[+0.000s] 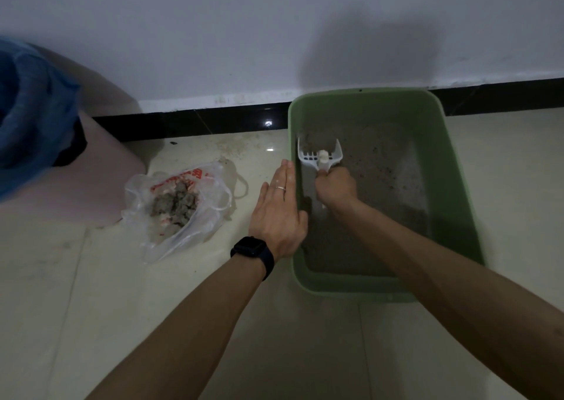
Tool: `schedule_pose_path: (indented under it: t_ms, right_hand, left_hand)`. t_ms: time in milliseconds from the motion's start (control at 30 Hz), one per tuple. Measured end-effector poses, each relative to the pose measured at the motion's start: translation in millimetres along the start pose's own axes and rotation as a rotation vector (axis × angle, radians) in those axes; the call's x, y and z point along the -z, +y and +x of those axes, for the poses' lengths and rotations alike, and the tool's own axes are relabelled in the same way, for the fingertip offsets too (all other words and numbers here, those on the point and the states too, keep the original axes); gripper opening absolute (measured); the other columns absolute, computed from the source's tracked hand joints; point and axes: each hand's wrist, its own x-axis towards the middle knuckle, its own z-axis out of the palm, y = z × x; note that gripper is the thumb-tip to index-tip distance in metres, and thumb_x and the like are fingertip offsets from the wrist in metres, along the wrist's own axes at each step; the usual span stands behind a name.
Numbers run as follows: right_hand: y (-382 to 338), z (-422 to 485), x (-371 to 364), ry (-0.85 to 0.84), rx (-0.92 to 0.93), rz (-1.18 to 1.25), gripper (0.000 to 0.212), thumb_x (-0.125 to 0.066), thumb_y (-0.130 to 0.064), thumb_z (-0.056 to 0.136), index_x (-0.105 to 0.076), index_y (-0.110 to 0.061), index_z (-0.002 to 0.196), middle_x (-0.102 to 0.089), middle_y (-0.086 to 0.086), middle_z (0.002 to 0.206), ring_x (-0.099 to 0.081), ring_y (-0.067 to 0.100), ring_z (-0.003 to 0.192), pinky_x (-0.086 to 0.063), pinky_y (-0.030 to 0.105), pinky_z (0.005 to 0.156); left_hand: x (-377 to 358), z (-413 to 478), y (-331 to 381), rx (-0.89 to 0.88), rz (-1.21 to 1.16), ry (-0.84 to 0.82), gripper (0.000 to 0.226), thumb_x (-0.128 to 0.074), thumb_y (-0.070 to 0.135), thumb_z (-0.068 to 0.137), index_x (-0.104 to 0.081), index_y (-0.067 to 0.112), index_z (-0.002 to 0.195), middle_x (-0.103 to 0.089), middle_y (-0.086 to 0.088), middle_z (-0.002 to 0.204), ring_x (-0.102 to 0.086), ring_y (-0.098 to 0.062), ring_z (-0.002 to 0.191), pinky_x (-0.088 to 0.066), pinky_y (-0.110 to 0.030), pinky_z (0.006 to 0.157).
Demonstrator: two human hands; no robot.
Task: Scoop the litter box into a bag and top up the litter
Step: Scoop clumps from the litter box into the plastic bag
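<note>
Right of centre in the frame, a green litter box (451, 170) sits on the pale tiled floor (91, 293), its far end close to the black skirting (213, 119) at the foot of the white wall (213, 33). Grey-brown litter (381, 161) covers its bottom. The person's right hand (335, 186) reaches into the box with its fingers curled tight round the handle of a white slotted scoop (319, 155), which points toward the box's far left corner and lies low over the litter. A small pale lump shows at the base of the scoop's tray; whether it is litter or part of the scoop cannot be told. The left hand (279, 213) lies flat, palm down, fingers straight and together, along the box's left rim, holding nothing; a ring (280, 188) is on one finger and a dark watch (251, 248) is on the wrist. Left of that hand, apart from the box, a clear plastic bag (143, 192) with red print lies open on the floor, with grey clumps (177, 206) inside. At the upper left of the frame stands a pink bin (106, 167) lined with a blue liner (33, 119), just beside the bag.
</note>
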Motion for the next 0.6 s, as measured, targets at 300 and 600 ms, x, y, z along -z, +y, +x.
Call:
schedule_pose_path:
  t_ms: [300, 600]
  right_hand:
    - [2, -5, -18, 0.006, -0.108, 0.458, 0.021, -0.051, -0.019, 0.096, -0.065, -0.013, 0.082, -0.067, 0.009, 0.086, -0.062, 0.023, 0.075, -0.051, 0.037, 0.066]
    - [-5, -1, -13, 0.060, -0.081, 0.364, 0.017, -0.052, -0.017, 0.094, -0.066, -0.010, 0.088, -0.063, 0.006, 0.080, -0.060, 0.022, 0.073, -0.048, 0.035, 0.064]
  left_hand:
    - [2, 2, -2, 0.000, 0.025, -0.020, 0.085, -0.042, 0.027, 0.092, 0.011, 0.008, 0.156, 0.010, -0.009, 0.165, 0.004, -0.018, 0.152, -0.006, -0.041, 0.124]
    - [1, 2, 0, 0.026, 0.035, -0.028, 0.085, -0.041, 0.028, 0.093, 0.013, 0.008, 0.155, 0.012, -0.007, 0.165, 0.004, -0.017, 0.152, -0.005, -0.041, 0.124]
